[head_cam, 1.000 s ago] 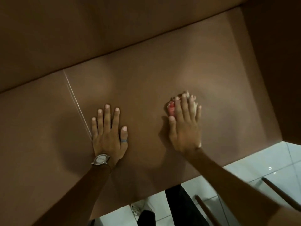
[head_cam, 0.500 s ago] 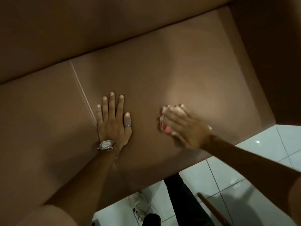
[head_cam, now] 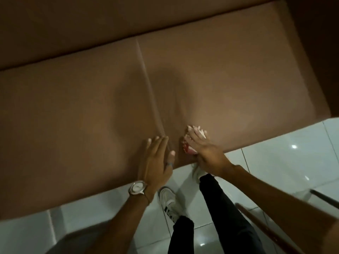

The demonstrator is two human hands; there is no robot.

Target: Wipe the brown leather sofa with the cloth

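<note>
The brown leather sofa [head_cam: 229,79] fills the upper view, with a seam [head_cam: 148,85] between two seat cushions. My right hand [head_cam: 205,151] presses a small red and white cloth [head_cam: 189,147] flat on the right cushion, close to its front edge. Most of the cloth is hidden under my fingers. My left hand [head_cam: 157,158], with a ring and a wristwatch [head_cam: 137,187], lies flat with fingers together on the seam at the seat's front edge, just left of the cloth.
The sofa backrest [head_cam: 91,30] runs along the top and a dark armrest [head_cam: 319,52] rises at the right. White glossy floor tiles [head_cam: 284,162] lie below. My legs in black trousers [head_cam: 225,217] and white shoes [head_cam: 168,202] stand by the seat. A wooden rail [head_cam: 266,228] crosses bottom right.
Both hands have slid back toward the seat's front edge. The right hand dragged the cloth left and nearer, close to the seam. The view has pulled back and shows more floor.
</note>
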